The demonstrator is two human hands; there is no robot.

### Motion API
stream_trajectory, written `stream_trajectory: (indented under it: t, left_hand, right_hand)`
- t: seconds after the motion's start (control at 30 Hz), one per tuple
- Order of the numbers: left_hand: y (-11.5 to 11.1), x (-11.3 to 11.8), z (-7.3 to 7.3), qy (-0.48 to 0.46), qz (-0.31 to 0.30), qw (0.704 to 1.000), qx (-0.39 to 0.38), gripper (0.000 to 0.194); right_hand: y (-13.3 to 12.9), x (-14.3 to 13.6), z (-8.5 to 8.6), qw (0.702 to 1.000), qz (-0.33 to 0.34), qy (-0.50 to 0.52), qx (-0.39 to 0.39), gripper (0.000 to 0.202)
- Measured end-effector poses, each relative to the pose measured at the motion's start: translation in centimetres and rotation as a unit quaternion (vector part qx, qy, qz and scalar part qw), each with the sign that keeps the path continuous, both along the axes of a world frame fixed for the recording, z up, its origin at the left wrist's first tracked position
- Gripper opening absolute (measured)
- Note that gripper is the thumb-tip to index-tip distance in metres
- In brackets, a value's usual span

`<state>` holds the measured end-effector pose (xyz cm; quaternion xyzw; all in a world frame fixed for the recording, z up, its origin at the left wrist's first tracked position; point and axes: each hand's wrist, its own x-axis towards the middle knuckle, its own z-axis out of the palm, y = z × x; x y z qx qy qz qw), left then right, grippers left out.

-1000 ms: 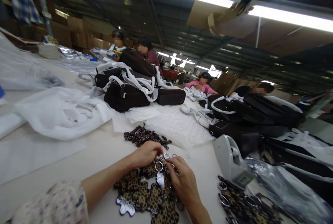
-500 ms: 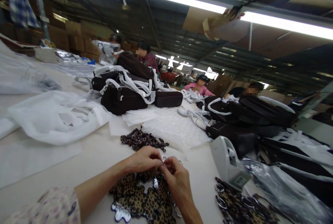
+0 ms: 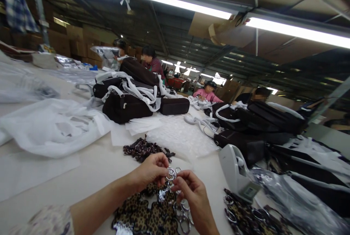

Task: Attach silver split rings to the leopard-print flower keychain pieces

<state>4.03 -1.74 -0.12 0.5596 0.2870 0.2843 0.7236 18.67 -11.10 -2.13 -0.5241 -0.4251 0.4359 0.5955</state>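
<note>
Silver metal key rings (image 3: 171, 173) hang between my two hands above the table. My left hand (image 3: 153, 169) pinches one from the left with thumb and forefinger. From the right, my right hand (image 3: 194, 191) has its fingertips closed at the lower side of the same ring hardware; exactly which part they grip is partly hidden. Beneath both hands lies a pile of leopard-print pieces (image 3: 153, 213) with dark edges and shiny silver patches. More metal rings (image 3: 185, 224) lie beside my right wrist. Beyond my left hand sits a heap of dark patterned pieces (image 3: 143, 149).
A grey tape dispenser (image 3: 231, 169) stands at the right, behind another pile of leopard pieces with rings (image 3: 246, 215). Dark bags (image 3: 127, 105) with white-wrapped straps are stacked farther back. White foam wrap (image 3: 54, 129) lies at left. Several people (image 3: 207, 94) work across the table.
My hands have drawn slightly apart, and the silver rings between them now show more clearly. My right hand has shifted a little right and down. The view has tilted slightly.
</note>
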Motion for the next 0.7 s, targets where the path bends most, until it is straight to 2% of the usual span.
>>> stream_trajectory:
  t: [0.13, 0.23, 0.37, 0.43, 0.5, 0.63, 0.7]
  left_hand:
    - [-0.3, 0.3, 0.1, -0.013, 0.004, 1.000, 0.006, 0.021]
    - [-0.4, 0.2, 0.2, -0.020, -0.007, 0.999, -0.032, 0.021]
    - [-0.8, 0.2, 0.0, -0.020, -0.073, 0.989, -0.123, 0.025]
    - [-1.1, 0.3, -0.1, -0.003, -0.098, 0.986, -0.132, 0.025]
    - [-1.4, 0.4, -0.1, 0.019, -0.084, 0.992, -0.088, 0.024]
    - [-1.5, 0.5, 0.4, 0.044, -0.041, 0.996, 0.065, 0.022]
    - [-1.5, 0.5, 0.5, 0.050, -0.043, 0.994, 0.092, 0.021]
  right_hand:
    - [0.1, -0.5, -0.2, 1.000, 0.016, 0.019, 0.007, 0.028]
    - [0.3, -0.4, -0.4, 0.999, 0.008, 0.012, 0.028, 0.031]
    - [0.3, -0.2, -0.3, 0.996, -0.002, -0.041, 0.085, 0.019]
    - [0.3, 0.0, -0.3, 0.992, -0.017, -0.065, 0.107, 0.015]
    - [0.3, 0.3, -0.4, 0.992, -0.029, -0.082, 0.092, 0.017]
    - [0.2, 0.6, -0.6, 0.995, -0.050, -0.087, 0.027, 0.026]
    - [0.1, 0.4, -0.5, 0.996, -0.057, -0.064, 0.031, 0.028]
